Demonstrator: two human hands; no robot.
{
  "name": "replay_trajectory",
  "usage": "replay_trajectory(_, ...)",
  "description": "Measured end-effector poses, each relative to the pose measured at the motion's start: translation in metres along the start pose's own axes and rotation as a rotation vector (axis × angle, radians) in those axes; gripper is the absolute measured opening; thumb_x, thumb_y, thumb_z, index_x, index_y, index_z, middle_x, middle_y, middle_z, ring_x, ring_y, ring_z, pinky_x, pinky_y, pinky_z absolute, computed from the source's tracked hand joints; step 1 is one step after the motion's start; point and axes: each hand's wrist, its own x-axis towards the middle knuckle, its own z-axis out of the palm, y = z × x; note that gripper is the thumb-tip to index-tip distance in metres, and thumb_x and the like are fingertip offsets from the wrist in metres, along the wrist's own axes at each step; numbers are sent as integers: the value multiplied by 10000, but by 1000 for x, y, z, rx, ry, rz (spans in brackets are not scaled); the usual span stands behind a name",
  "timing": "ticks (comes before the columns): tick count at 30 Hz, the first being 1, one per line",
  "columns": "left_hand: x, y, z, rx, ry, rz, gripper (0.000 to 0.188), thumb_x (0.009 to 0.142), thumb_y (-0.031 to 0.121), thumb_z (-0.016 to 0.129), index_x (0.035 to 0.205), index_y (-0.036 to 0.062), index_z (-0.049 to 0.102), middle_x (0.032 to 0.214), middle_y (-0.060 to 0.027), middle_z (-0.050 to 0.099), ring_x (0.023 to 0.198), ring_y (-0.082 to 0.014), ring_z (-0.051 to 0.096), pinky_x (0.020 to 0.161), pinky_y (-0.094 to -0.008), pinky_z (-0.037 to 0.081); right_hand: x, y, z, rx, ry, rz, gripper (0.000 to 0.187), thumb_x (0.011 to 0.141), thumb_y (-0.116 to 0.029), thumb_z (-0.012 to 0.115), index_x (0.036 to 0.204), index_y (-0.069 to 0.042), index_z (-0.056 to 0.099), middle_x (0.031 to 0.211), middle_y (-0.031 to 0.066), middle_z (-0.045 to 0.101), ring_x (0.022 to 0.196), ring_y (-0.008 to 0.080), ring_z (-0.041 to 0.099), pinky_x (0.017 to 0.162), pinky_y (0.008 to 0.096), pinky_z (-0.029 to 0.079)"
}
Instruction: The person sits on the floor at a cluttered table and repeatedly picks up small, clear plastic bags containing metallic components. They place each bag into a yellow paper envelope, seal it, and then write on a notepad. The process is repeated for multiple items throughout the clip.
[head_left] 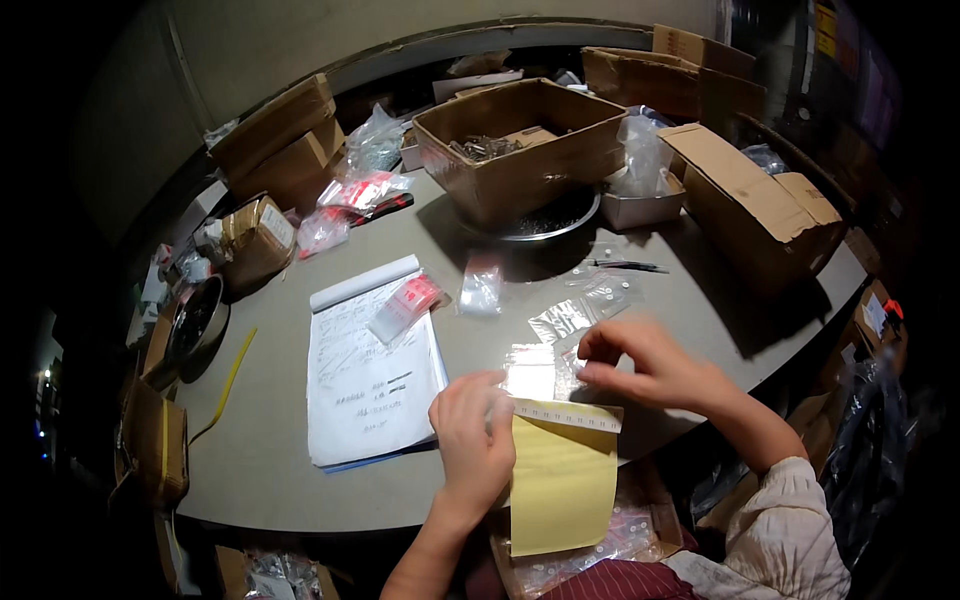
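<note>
My left hand (472, 435) is beside the left edge of a small clear plastic bag (530, 373), its fingers bent and slightly blurred, with the thumb apart from them. Over the right side of that bag, my right hand (650, 368) has its thumb and forefinger drawn close together. A tiny pale thing seems to be at the thumb tip, too small to name. Between the hands lies a yellow backing sheet (564, 485) with a strip of small white labels (568, 414) along its top; it hangs over the table's front edge. Other small clear bags (562, 320) lie beyond.
Left of my hands is a written notepad (375, 390) with a red-printed bag (408, 305) on it. A large brown box (525, 160) of parts rests on a metal bowl (545, 225) at the back. Black tweezers (628, 266) lie on the right; cartons (745, 200) line the rim.
</note>
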Motion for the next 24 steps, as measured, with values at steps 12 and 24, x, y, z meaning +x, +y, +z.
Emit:
replay_trajectory(12,-2,0,-2,38,28,-82,91,976,75,606,1017,16,661,1176,-110,717,1212,-335,606,1078,-465,374,-41,-17,17,-96,87,-37,276,942,-158,761,1105,-6,598,956,137,666,847,265,709,711,360,579)
replay_trajectory(24,-5,-6,1,16,-10,-82,107,983,91,581,984,18,659,1153,-121,710,1219,-366,591,1087,-484,371,-46,-14,29,-374,188,-218,226,860,10,733,1053,-25,622,951,145,668,813,347,695,694,407,562)
